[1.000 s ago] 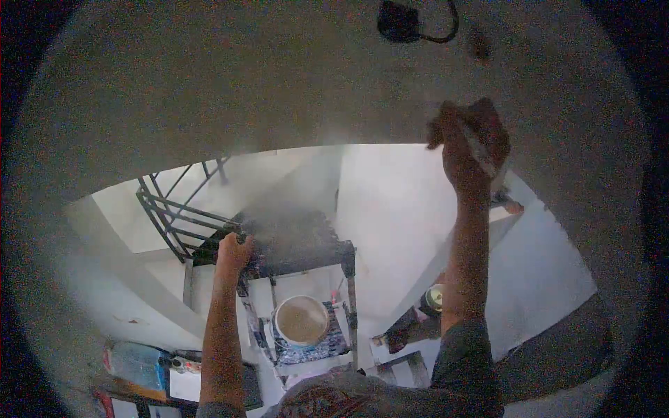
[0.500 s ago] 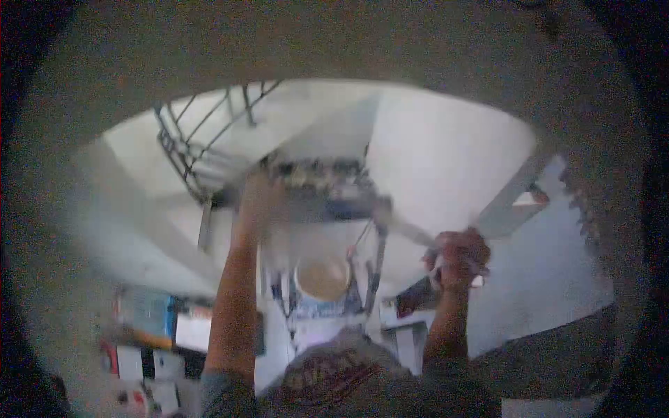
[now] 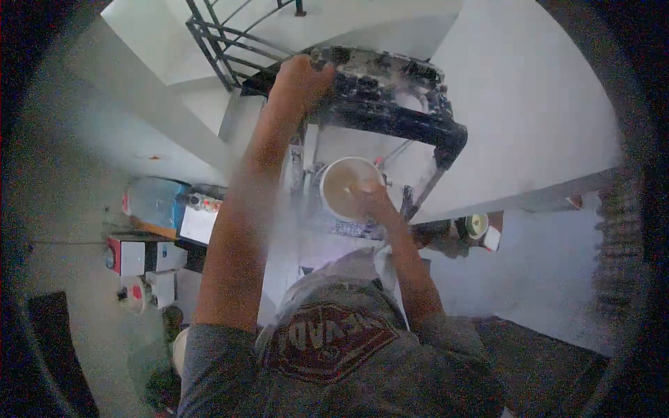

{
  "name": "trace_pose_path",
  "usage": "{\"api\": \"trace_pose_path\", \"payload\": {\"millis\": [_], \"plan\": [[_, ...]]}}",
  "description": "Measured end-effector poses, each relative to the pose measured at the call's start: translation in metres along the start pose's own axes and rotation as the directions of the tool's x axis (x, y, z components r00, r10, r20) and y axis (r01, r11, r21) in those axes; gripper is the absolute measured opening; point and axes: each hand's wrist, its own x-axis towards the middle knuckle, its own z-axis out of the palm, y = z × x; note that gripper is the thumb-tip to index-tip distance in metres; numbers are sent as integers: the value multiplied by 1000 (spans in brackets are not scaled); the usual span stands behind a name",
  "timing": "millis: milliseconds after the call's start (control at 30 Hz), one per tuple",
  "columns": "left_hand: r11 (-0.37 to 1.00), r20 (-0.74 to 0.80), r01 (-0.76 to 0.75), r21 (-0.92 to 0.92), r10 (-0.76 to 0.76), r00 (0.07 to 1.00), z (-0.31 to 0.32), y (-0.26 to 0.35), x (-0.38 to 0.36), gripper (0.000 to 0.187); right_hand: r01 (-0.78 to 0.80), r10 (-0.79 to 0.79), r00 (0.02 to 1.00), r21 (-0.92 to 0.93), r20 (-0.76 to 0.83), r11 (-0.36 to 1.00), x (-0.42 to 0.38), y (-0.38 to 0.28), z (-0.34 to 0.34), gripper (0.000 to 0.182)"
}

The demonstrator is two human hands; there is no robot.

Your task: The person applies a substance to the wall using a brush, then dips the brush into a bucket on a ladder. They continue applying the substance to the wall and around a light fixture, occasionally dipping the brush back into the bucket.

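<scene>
A dark stepladder (image 3: 390,118), its top splattered with white, stands right in front of me. My left hand (image 3: 303,80) is closed around the left end of its top. Lower down, between the ladder's side rails, sits a round white-rimmed bucket (image 3: 334,177) with beige-brown contents. My right hand (image 3: 373,198) reaches into the bucket from its right side, fingers bent together at the contents. A bit of something whitish shows at those fingers, too blurred to name.
Dark metal railing (image 3: 237,45) runs along the upper left. White wall (image 3: 529,104) rises on the right. Far below at left are a blue-sided clear container (image 3: 157,198) and several boxes (image 3: 132,254). A round greenish item (image 3: 477,225) lies low at right.
My right hand has moved from the wall side on the right, where it held something whitish, into the bucket. My left hand stays at the ladder top. The view has shifted.
</scene>
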Motion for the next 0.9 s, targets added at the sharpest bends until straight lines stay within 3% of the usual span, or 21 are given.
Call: {"api": "trace_pose_path", "payload": {"millis": [33,100,133,200,233,300,333,367,400,433,467,500,633,700,733,833,900], "plan": [[1000,22,14,8,-14,1000,4,-6,4,51,-11,11,1000,2,3,1000,15,10,7,39],[1000,18,-3,26,3,1000,5,-7,7,52,85,-159,978,-439,-135,894,42,14,24,33],[999,11,-22,46,22,1000,5,-8,8,52,83,-155,979,-437,-132,896,46,15,30,33],[997,23,-2,71,1,1000,14,-2,10,53,-112,-8,980,-585,-198,804,62,24,31,36],[996,46,12,84,-15,999,10,4,7,54,-109,-8,981,-583,-194,805,61,26,41,36],[996,38,7,92,-11,999,13,0,9,54,-251,-183,883,-765,-432,593,65,70,69,37],[995,25,1,100,-3,1000,15,-1,10,54,-253,-179,884,-764,-432,594,79,135,42,37],[995,25,1,100,-3,1000,13,2,9,54,37,-324,917,-760,-232,648,96,188,38,36],[993,11,29,116,-31,999,10,6,6,54,326,-481,876,-689,-37,647,122,166,59,35],[990,-1,60,131,-60,998,6,9,4,53,328,-481,876,-688,-34,647,88,170,24,35],[989,-1,63,131,-64,998,6,7,4,53,189,-264,939,-313,-219,931,59,103,8,37],[993,18,55,104,-58,998,8,3,7,53,22,20,958,144,-288,989,35,15,10,40],[999,52,32,32,-34,998,9,1,7,52,14,57,942,209,-331,978,-18,-5,-26,47],[997,42,29,69,-32,999,3,6,4,52,2,154,928,419,-338,908,-45,-5,-36,49],[994,36,26,107,-30,999,-2,11,2,52,3,153,927,417,-342,909,-60,-10,-36,49],[999,38,46,11,-47,998,3,4,2,52,109,212,878,609,-430,786,-92,-11,-32,44],[999,46,36,-21,-35,998,3,7,1,51,160,180,849,566,-497,808,-93,2,-20,42]]}}
